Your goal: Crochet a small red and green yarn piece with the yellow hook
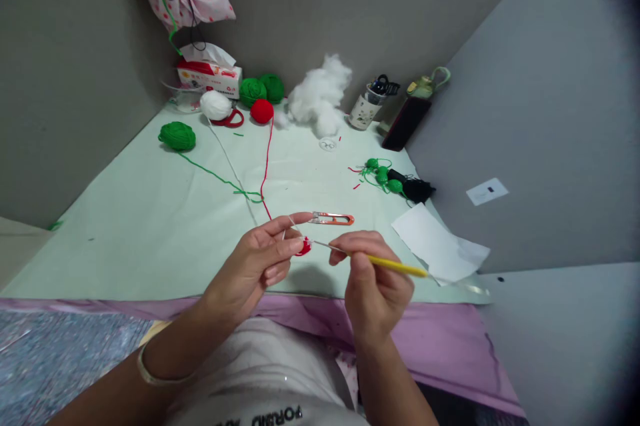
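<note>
My left hand [267, 256] pinches a small red-and-white crochet piece [304, 247] between thumb and fingers. White yarn [294, 223] runs over its raised index finger. In my right hand [375, 279] is a crochet hook with a yellow handle [397, 266]; its thin metal tip points left and is at the crochet piece's edge. Whether a loop sits on the tip is too small to tell. Orange thread snips [340, 219] lie just beyond my hands. Red yarn trails from a red ball [261, 111], and a white ball [216, 105] has its strand leading toward my left hand.
Green yarn balls [177, 136], red-handled scissors [233, 119], a tissue box [215, 77] and white stuffing [320, 96] are at the back. A cup [365, 111], a phone [406, 123], green crocheted balls [383, 175] and white paper [440, 243] are on the right. Grey panels enclose the table.
</note>
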Demonstrator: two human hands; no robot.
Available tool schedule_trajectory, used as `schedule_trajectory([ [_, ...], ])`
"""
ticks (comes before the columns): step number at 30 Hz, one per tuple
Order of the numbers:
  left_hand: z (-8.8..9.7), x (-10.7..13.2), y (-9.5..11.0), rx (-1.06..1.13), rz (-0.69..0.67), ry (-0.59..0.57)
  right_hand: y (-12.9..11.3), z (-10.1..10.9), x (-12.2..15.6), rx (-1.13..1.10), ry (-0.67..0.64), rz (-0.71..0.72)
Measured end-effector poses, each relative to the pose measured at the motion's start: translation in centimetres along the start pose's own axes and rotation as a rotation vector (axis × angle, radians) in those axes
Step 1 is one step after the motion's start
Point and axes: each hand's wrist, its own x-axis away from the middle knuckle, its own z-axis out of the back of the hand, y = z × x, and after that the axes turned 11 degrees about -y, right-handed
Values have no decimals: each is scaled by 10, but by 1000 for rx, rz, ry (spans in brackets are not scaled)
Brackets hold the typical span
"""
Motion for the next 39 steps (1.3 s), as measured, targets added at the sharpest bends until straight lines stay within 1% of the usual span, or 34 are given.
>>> schedule_trajectory([
  [2, -1, 0, -2, -63, -46, 7, 0, -2, -4, -182, 34, -89],
  [3, -2, 0, -3, -88, -54, -2, 0, -3, -5, -217, 18, -106],
  [5, -4, 0, -7, -127, -55, -16, 1, -6, -5, -213, -14, -118],
  [8, -5, 0, -11, -173, -80, 19, 2, -7, -1, -108, -31, -96],
  [10, -5, 0, -12, -168, -100, 37, 1, -6, 3, 54, -76, -10],
  [12, -3, 0, -11, -102, -66, 14, 1, -4, 6, 237, -129, 103],
  [13, -3, -1, -10, -54, -29, -5, 1, -3, 6, 284, -141, 132],
  [14, -2, -1, -8, -3, 6, -21, 1, -2, 6, 282, -131, 127],
  [16, -1, -3, -5, 70, 43, -19, 2, 0, 3, 147, -49, 40],
  [18, -1, -4, -3, 77, 4, 19, 4, 0, -1, -72, 33, -75],
  [19, -1, -4, -4, 56, -25, 30, 5, 0, -2, -174, 51, -113],
  [21, -3, -4, -6, -11, -72, 16, 7, -3, -4, -299, 23, -148],
  [24, -4, -3, -10, -95, -117, -20, 7, -5, -5, -351, -4, -219],
  [28, -2, -2, -11, -157, -140, 20, 4, -5, -7, -549, 32, -364],
  [30, -2, -2, -10, -177, -145, 46, 2, -4, -9, -619, 36, -382],
  [32, -2, -2, -9, -194, -149, 72, 1, -4, -10, -646, 36, -371],
  [35, -3, -1, -8, -213, -161, 92, -2, -3, -10, -625, 23, -342],
  [39, -3, 0, -8, -233, -173, 93, -3, 0, -8, -566, -6, -297],
])
